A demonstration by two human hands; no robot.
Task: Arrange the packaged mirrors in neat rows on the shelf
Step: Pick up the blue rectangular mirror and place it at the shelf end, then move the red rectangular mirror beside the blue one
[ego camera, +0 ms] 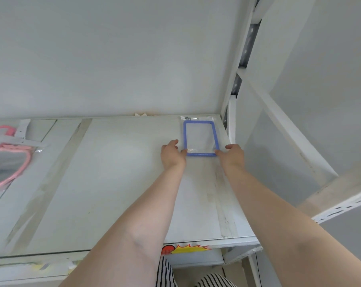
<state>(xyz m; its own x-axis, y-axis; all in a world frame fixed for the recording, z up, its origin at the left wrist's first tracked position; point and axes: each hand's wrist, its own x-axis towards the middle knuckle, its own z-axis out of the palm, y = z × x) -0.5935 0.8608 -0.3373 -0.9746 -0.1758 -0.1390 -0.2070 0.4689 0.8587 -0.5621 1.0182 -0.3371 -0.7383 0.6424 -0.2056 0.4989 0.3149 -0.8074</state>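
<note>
Pinching the blue mirror (pixel 200 138) at its near corners with left hand (pixel 172 155) and right hand (pixel 231 155), we see pink mirrors (pixel 6 162) far left, bare shelf (pixel 117 172) between, the shelf's side wall just right.

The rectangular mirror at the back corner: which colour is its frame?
Blue frame, seen in the head view.

Pink-framed mirrors (pixel 6 162) at frame left were cut off by the edge, count unclear. Left hand (pixel 172 155) and right hand (pixel 231 156) covered the blue-framed mirror's (pixel 200 138) near corners; fingertips hidden. Label on its pack (pixel 187 118) too small to read. Sticker (pixel 185 248) on shelf (pixel 113 172) front partly behind forearm.
</note>
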